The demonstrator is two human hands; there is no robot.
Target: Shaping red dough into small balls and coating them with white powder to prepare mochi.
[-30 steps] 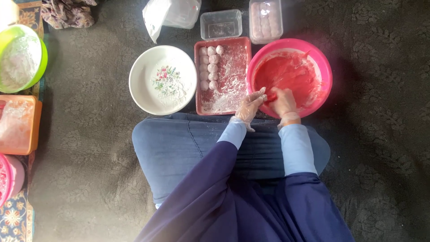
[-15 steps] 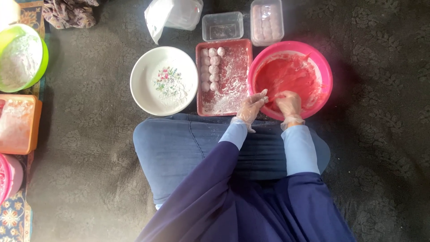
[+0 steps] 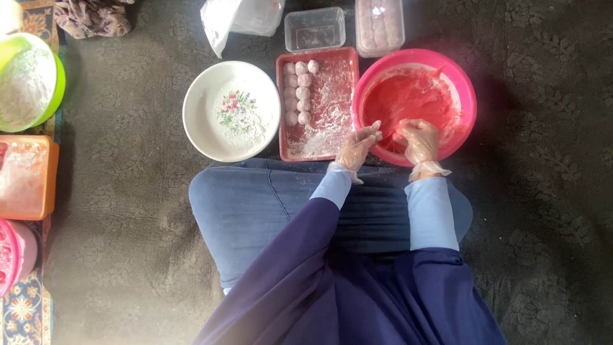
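Both hands are shifting a bit deeper into the pink bowl point(image 3: 469, 96) vs half a sec ago; nothing else on the floor is moving.

You're sitting w/ the bowl at about 1 o'clock from your lap, so both arms are reaching it w/o stretching. Its red batter point(image 3: 408, 96) is coating the inside.

At 12 o'clock the red tray point(image 3: 348, 57) is lying just beside the bowl, floured, w/ pale dough balls point(image 3: 299, 91) lining up along its left edge. At 11 o'clock the white floral plate point(image 3: 198, 108) is sitting touching the tray, dusted.

Your right hand point(image 3: 418, 139), gloved, is curling loosely in the batter; can't tell if it's gripping anything. Your left hand point(image 3: 359, 144), gloved, is hovering over the bowl's rim, fingers half-bent, holding nothing visible.

Clear lidded boxes point(image 3: 380, 25) are standing beyond the tray, not blocking you.
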